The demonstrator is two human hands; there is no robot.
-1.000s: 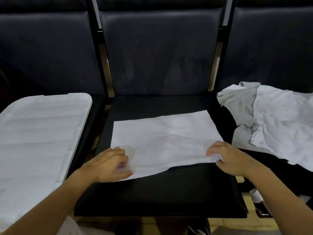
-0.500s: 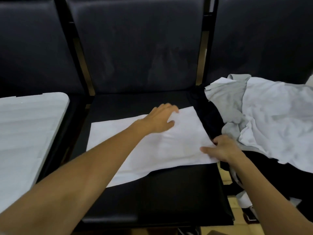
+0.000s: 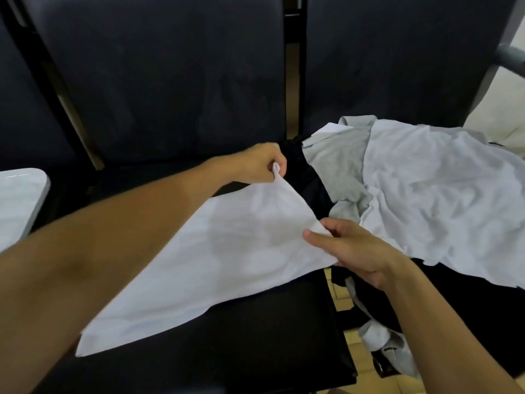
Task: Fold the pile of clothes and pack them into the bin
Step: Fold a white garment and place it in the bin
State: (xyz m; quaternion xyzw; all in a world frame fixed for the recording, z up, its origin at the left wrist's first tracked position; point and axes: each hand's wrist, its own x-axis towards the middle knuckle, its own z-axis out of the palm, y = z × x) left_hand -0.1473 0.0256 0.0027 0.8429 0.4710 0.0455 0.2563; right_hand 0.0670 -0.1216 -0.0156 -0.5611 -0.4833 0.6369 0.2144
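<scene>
A white cloth [image 3: 227, 251], partly folded, is spread on the seat [image 3: 255, 336]. Its far right corner is pinched by the left hand [image 3: 255, 163], its near right corner by the right hand [image 3: 352, 251]. Right of the seat, a pile [image 3: 426, 189] is left unfolded. Left of the seat, a white lid [image 3: 17, 206] is seen; the bin's contents cannot be told.
</scene>
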